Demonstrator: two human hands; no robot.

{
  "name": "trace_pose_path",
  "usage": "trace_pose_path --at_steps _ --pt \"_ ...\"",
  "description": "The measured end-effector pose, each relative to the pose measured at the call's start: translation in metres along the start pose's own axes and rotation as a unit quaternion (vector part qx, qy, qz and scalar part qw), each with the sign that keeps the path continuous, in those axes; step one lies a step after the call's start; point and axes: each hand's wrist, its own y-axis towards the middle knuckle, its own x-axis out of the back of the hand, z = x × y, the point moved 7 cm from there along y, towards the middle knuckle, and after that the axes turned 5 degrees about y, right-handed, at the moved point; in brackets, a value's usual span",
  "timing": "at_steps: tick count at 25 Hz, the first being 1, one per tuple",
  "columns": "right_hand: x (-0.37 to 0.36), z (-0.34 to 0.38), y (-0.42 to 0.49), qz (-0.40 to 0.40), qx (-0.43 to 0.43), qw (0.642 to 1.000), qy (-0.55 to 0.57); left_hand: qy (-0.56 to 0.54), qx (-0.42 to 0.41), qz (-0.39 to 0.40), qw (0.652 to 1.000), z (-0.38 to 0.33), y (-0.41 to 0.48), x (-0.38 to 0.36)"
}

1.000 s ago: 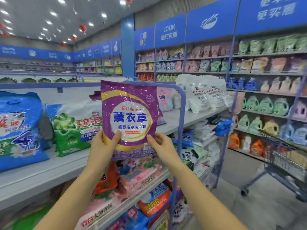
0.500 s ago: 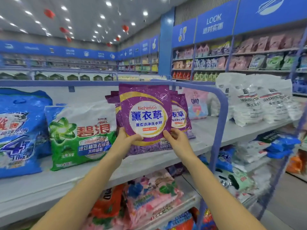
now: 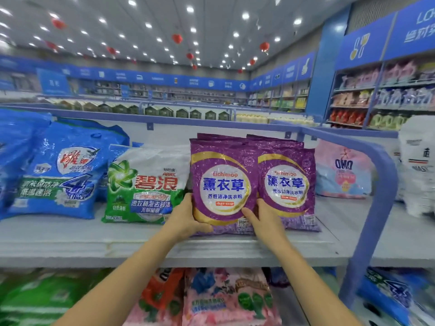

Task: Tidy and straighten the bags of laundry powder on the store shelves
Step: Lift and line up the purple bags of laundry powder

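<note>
Now I'm setting the purple bag on the shelf, left grip and right grip clamping its base; next, probably squaring it beside its twin.

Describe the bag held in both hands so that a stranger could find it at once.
On the grey top shelf, look right of the green-and-white bag. There stand purple bags with blue characters. The one meant is the front left purple bag, gripped low by the left hand and right hand.
</note>
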Motion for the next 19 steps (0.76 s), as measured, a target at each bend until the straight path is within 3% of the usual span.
trace_pose_path --at_steps 7,10,13,19 --pt "0.008 -0.010 0.001 0.005 -0.019 1.000 0.018 0.089 -0.025 -0.066 0.994 -0.020 -0.008 -0.005" --pt "0.032 0.005 -0.003 -0.092 -0.008 0.995 0.033 0.096 -0.037 -0.109 0.989 -0.029 -0.020 0.003" --pt "0.045 0.039 -0.008 -0.165 0.059 0.983 0.052 0.100 -0.052 -0.182 0.977 -0.036 -0.039 0.029" --pt "-0.028 0.137 -0.022 -0.080 0.169 0.975 0.119 0.134 -0.034 -0.247 0.959 0.006 -0.096 0.114"
